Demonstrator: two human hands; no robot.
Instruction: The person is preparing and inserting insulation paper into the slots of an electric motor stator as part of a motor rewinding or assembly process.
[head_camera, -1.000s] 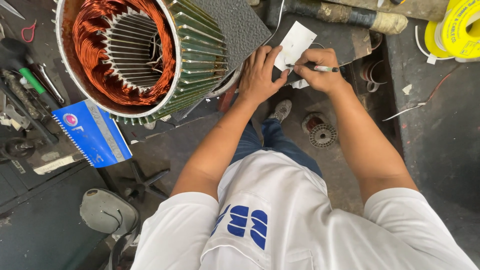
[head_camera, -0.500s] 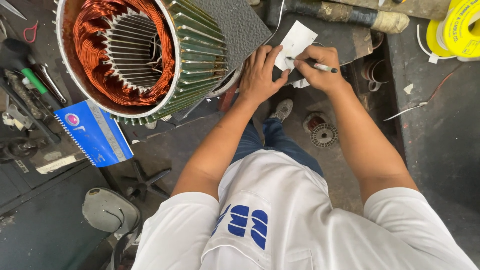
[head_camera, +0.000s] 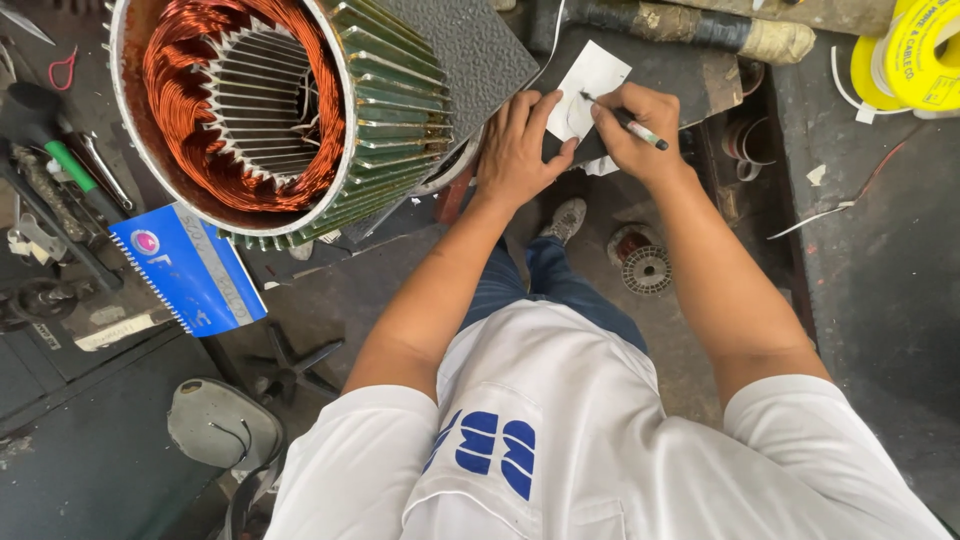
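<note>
At the far edge of the dark surface (head_camera: 860, 220), a small white piece of paper (head_camera: 592, 88) lies flat, just beside the big electric motor stator (head_camera: 290, 110) with its copper windings. The left hand (head_camera: 515, 150) presses down on the paper's near edge, fingers spread and flat, pinning it rather than gripping it. The right hand (head_camera: 640, 135) has its fingers clamped together around a pen (head_camera: 625, 120), whose tip rests on the paper near its middle.

The step in hand looks like writing or marking on the paper, with the sheet held steady against the pull of the pen. Any next stroke calls for the left hand to keep its pressure, since the paper is light and lies partly over an uneven edge, and for the pen to stay within the small sheet.

To the left, a blue spiral notebook (head_camera: 185, 265) lies on a cluttered bench among hand tools. A yellow spool of wire (head_camera: 915, 55) stands at the upper right, and a small reel of copper wire (head_camera: 645, 265) sits on the floor below, between the arms.
</note>
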